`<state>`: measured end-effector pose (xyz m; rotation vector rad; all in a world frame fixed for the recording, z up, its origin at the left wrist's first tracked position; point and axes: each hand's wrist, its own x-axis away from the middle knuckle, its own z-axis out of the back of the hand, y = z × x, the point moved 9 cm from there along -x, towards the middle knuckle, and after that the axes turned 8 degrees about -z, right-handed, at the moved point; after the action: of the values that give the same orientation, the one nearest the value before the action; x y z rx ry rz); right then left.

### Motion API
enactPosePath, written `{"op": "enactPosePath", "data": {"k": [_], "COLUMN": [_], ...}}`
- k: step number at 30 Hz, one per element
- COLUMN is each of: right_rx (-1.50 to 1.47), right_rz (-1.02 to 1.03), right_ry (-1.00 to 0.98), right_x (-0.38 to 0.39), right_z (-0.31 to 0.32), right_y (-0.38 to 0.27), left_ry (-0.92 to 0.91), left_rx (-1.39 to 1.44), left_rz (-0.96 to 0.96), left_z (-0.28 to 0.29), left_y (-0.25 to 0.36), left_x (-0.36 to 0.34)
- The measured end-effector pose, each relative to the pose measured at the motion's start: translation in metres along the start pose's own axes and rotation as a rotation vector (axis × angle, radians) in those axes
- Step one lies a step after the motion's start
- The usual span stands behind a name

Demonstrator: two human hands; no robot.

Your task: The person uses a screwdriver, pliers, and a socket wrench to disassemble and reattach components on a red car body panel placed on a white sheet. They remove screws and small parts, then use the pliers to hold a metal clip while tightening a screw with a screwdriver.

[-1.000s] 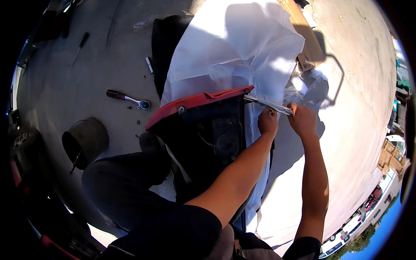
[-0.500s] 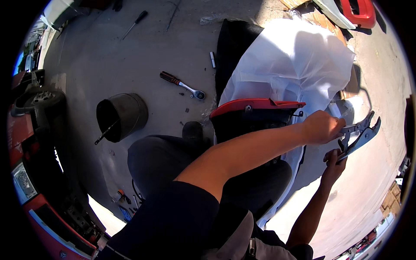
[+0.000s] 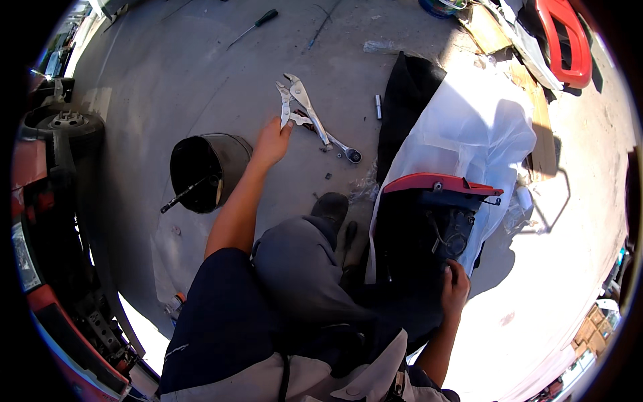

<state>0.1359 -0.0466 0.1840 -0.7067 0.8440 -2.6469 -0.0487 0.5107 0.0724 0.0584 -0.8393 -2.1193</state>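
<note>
My left hand (image 3: 271, 144) is closed around one handle of silver locking pliers (image 3: 308, 109), jaws pointing away from me and apart. The pliers are over a ratchet wrench (image 3: 351, 154) on the floor and partly cover it. To the right, a black part with a red edge (image 3: 435, 181) lies on white sheeting (image 3: 492, 114) against my legs. My right hand (image 3: 457, 288) has its fingers curled at the near right side of this part, close to a round fitting and wiring; the fingertips are partly shadowed.
A dark bucket (image 3: 231, 157) with a rod in it lies tipped at the left. Beyond are a screwdriver (image 3: 258, 27) and a small metal tube (image 3: 378, 107). A red frame-like part (image 3: 562, 43) sits far right. A wheel (image 3: 67, 124) stands at the left edge.
The pliers went from the right side, where both hands were on them, to the left over the ratchet in my left hand. My right hand let go and came to the red-edged part.
</note>
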Motion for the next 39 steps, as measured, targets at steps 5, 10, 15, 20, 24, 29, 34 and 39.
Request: {"op": "enactPosePath", "data": {"k": [5,10,15,20,24,29,34,39], "right_rx": [0.142,0.125,0.179,0.36,0.379,0.253,0.137,0.115], "right_rz": [0.079,0.204,0.377,0.479,0.498,0.503,0.494,0.525], "right_ry": [-0.091,-0.319,-0.485,-0.644,-0.688,-0.722,-0.723,-0.667], "right_x": [-0.017,-0.02,-0.009,-0.003,-0.008,-0.004,-0.008,-0.008], "right_z": [-0.028,-0.099,-0.148,-0.168,-0.168,-0.184,-0.166,-0.161], "right_y": [-0.041,-0.072,-0.091,-0.101,-0.099,-0.11,-0.13,-0.129], "left_ry": [-0.098,-0.087,0.089,0.116,0.428,-0.152,-0.246,-0.377], "left_rx": [-0.095,-0.128,-0.347,-0.214,-0.206,-0.865,-0.753,-0.796], "left_rz": [0.24,0.341,-0.089,-0.399,-0.117,0.189,0.279,0.328], "left_z": [-0.037,-0.057,-0.021,0.039,0.149,0.162,0.142,0.175], "left_y": [-0.098,-0.143,-0.06,0.039,-0.018,-0.183,-0.205,-0.18], "left_x": [0.078,0.095,0.11,0.125,0.129,0.157,0.165,0.176]}}
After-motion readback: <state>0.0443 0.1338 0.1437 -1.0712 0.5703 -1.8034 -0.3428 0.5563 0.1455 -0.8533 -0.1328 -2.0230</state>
